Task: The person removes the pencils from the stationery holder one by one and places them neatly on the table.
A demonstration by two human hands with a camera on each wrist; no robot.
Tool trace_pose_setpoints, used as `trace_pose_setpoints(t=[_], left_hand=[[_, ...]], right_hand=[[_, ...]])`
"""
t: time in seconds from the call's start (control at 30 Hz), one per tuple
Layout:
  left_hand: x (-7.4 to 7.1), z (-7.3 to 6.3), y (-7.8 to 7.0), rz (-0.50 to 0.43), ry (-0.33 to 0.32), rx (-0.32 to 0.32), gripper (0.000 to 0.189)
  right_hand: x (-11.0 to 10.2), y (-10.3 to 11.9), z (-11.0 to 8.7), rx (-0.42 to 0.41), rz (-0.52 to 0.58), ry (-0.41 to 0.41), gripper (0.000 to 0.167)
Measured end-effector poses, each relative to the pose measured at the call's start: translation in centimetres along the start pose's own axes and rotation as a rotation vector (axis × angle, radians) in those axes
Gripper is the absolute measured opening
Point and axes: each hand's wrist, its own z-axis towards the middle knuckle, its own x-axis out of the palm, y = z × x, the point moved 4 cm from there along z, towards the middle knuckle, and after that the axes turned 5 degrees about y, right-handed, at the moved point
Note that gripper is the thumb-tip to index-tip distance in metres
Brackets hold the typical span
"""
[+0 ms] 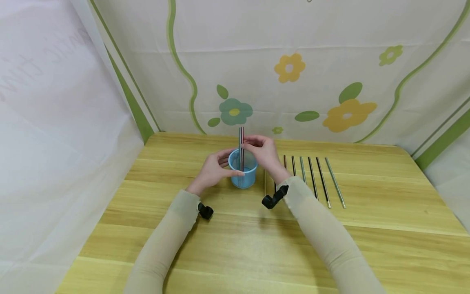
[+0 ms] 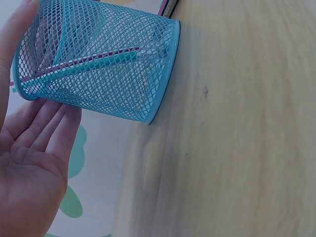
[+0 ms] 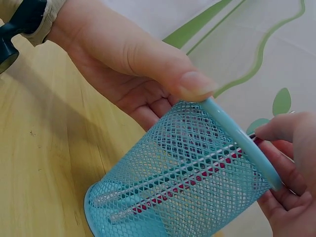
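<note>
A light-blue mesh pen holder (image 1: pixel 248 179) stands upright on the wooden table. My left hand (image 1: pixel 210 172) holds it by the rim, thumb on the near side and fingers round the far left side. Two pencils, one teal (image 2: pixel 94 65) and one dark red (image 3: pixel 185 186), stand inside it, their eraser ends low in the mesh. With thumb and fingertips my right hand (image 1: pixel 263 153) pinches these pencils above the rim, in the head view. The right wrist view shows both hands at the rim.
To the right lies a row of several pencils, among them a teal one (image 1: pixel 335 182) and a black one (image 1: pixel 323 182); my right forearm hides part of the row. Behind the table hangs a white cloth (image 1: pixel 257 69) with printed flowers.
</note>
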Motion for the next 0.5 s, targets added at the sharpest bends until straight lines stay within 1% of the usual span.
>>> trace_pose_setpoints(t=[0.27, 0.5], left_hand=[[0.09, -0.15, -0.04, -0.018, 0.000, -0.002, 0.076], [0.06, -0.14, 0.00, -0.011, -0.005, -0.002, 0.076]], right_hand=[[-0.47, -0.02, -0.13, -0.003, 0.007, -0.020, 0.026], [-0.79, 0.24, -0.17, -0.007, -0.009, -0.041, 0.026]])
